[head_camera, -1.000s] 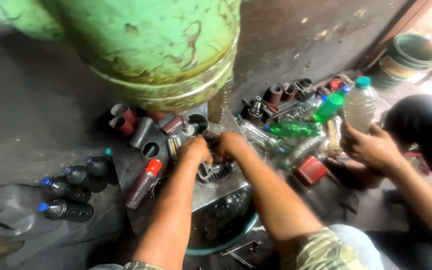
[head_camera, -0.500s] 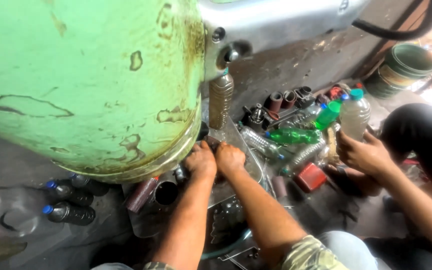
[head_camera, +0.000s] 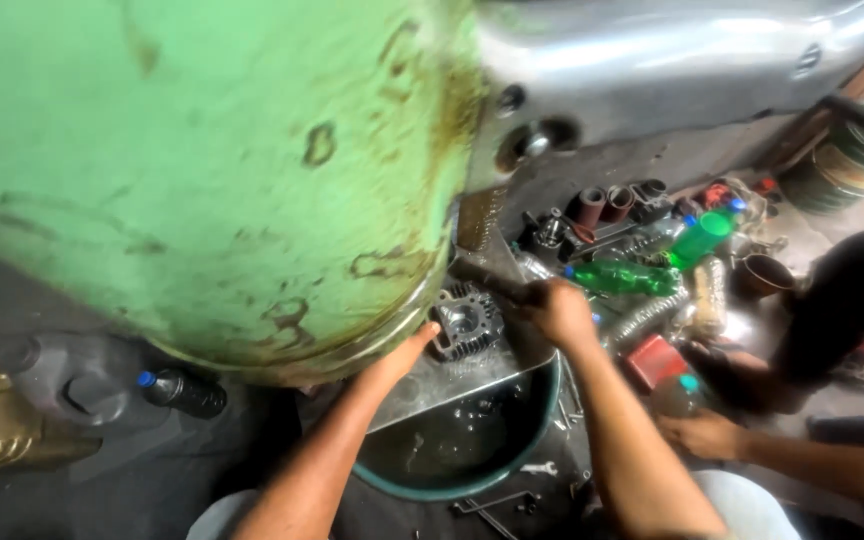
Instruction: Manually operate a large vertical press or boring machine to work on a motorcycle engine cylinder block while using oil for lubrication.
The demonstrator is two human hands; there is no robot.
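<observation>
A finned grey engine cylinder (head_camera: 469, 322) rests over a teal basin (head_camera: 542, 425) of dark liquid. My left hand (head_camera: 404, 352) grips the cylinder's left side, its fingers partly hidden under the edge of a big rusty green metal body (head_camera: 202, 170). My right hand (head_camera: 558, 312) is closed around a dark tool handle (head_camera: 500, 284) that points at the top of the cylinder.
Another person's hand (head_camera: 704, 436) at the right holds a clear bottle with a teal cap (head_camera: 678, 392). Green plastic bottles (head_camera: 622, 278), a red box (head_camera: 655, 360) and several dark tubes (head_camera: 602, 205) lie behind. A dark bottle with a blue cap (head_camera: 184, 391) lies at the left.
The green body now fills more of the view. My hands have shifted right onto the cylinder and the tool. The other person's hand has dropped lower with the bottle.
</observation>
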